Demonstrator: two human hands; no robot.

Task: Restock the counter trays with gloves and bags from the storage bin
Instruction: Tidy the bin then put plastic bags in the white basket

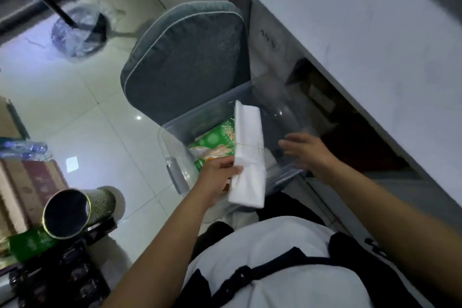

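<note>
left hand (217, 177) gripping bag bundle (250, 155) above bin rim (200, 112)

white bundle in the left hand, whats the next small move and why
Probably lift the white bundle clear of the clear bin and carry it toward the counter. The left hand already grips it above the bin's opening, while the right hand hovers open, holding nothing. The green packet lies in the bin.
</note>
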